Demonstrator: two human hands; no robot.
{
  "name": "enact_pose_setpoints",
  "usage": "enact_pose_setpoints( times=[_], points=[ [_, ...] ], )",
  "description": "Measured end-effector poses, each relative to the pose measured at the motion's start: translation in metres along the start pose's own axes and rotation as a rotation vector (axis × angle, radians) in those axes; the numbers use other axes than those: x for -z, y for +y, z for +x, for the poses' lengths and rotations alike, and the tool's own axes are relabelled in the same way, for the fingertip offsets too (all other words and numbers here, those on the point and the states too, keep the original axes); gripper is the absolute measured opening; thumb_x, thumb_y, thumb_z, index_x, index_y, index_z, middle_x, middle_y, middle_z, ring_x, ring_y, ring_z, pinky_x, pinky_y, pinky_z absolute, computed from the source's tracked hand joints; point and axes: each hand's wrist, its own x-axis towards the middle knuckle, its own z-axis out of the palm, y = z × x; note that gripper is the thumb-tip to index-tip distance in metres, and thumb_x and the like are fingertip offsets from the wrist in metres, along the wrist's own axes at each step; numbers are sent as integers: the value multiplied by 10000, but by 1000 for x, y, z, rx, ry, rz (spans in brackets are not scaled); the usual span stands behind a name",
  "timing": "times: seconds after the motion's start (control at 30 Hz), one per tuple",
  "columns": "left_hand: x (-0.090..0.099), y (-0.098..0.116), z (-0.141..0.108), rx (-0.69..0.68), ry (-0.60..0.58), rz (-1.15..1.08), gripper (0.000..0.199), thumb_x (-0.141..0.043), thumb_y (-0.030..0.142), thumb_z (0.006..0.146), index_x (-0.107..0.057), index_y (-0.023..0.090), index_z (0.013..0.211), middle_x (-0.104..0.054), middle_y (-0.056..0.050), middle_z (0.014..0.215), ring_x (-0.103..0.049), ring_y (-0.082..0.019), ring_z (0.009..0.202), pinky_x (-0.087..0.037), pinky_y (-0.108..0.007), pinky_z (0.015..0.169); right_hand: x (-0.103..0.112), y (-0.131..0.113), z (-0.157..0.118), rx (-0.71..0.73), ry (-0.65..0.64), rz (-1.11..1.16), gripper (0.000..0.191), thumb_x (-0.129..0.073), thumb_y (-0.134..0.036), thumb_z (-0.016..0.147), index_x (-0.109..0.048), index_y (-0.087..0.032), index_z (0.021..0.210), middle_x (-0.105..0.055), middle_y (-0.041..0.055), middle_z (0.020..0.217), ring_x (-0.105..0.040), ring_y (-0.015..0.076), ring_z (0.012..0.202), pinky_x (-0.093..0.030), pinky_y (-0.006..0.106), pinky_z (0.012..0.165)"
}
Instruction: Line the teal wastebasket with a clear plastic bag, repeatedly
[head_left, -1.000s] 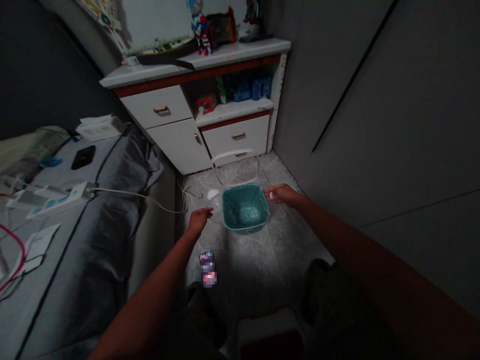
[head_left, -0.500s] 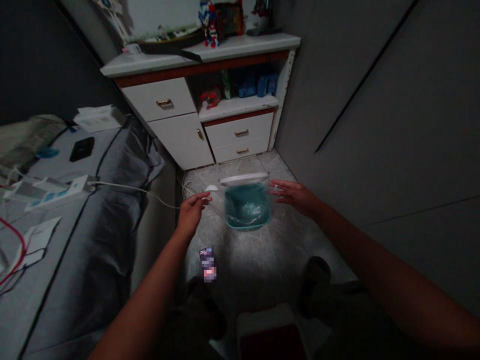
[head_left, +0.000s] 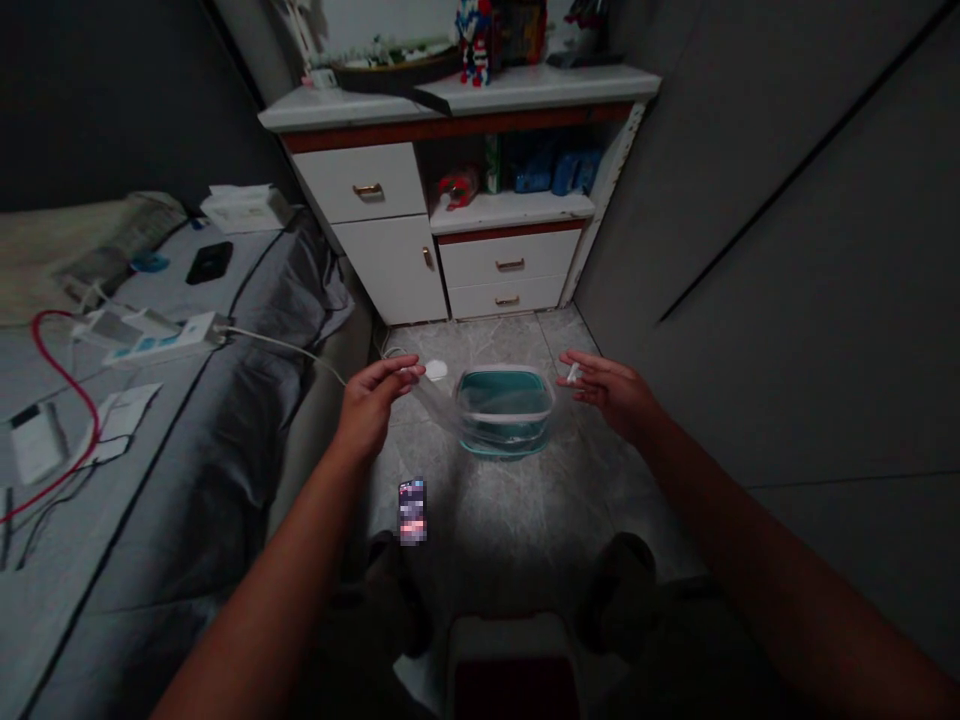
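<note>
Bed (head_left: 67,640) is seen at far left, strewn with items: red cable (head_left: 79,375), white power strip (head_left: 169,340), dark flat object (head_left: 210,262), tissue box (head_left: 247,208). Left hand (head_left: 381,395) is held above the floor, clear of the bed edge; grip is closed, with clear plastic film (head_left: 441,408) pinched between thumb and fingertips. The film is stretched from there to the bin. Lit phone (head_left: 412,512), screen pixelated, is placed on the grey tiled floor (head_left: 600,505), toward the person's feet. Small white piece (head_left: 436,370) is seen just right of the left fingertips. White cabinet (head_left: 390,265) is set behind, its top loaded with assorted items. Teal bin (head_left: 504,390) is located on the floor between the hands, film over its opening; white band (head_left: 510,418) is seen crossing it, contact with the rim unclear. Right hand (head_left: 604,390) is held just beside the bin, fingers slightly spread; small white bit (head_left: 574,372) is seen among them, whether clamped cannot be told. Grey panel (head_left: 810,330) is seen at far right.
</note>
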Motion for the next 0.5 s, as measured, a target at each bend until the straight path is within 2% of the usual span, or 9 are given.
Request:
enact_pose_setpoints(
  times=[0.07, 0.13, 0.23, 0.33, 0.5],
  points=[
    [1, 8, -6, -2, 24, -32, 358, -857, 375, 692, -822, 175, 988, -815, -95, 964, -754, -246, 956, -582, -352, 864, 3, -3, -4, 1, 13, 17, 285, -687, -255, 831, -797, -203, 1089, -744, 130, 1342, -787, 235, 917, -648, 334, 738],
    [2, 17, -14, -29, 32, -52, 329, -852, 347, 687, -816, 174, 964, -809, -86, 932, -754, -236, 925, -587, -355, 860, 5, -5, -12, 16, 2, 35, 187, -730, -287, 801, -789, -196, 953, -806, 123, 1140, -736, 179, 721, -639, 315, 675],
    [6, 32, -27, -100, 15, -71, 263, -841, 309, 699, -810, 183, 928, -800, -59, 887, -752, -209, 867, -590, -341, 850, 9, -13, -31, 45, -66, 49, 199, -798, -328, 749, -767, -202, 900, -809, 76, 917, -590, 113, 490, -559, 264, 485],
    [10, 49, -40, -177, -17, -114, 197, -842, 278, 721, -801, 200, 897, -790, -31, 847, -744, -174, 812, -593, -306, 824, 13, -26, -60, 64, -187, 50, 277, -847, -375, 752, -753, -191, 937, -790, 47, 848, -512, 80, 399, -464, 229, 376],
    [22, 76, -61, -288, -97, -244, 170, -892, 248, 698, -806, 249, 845, -779, 4, 802, -729, -149, 750, -607, -273, 787, 17, -53, -112, 103, -363, 107, 259, -866, -366, 808, -758, -185, 958, -765, 20, 810, -487, 64, 361, -459, 222, 353]
  ],
)
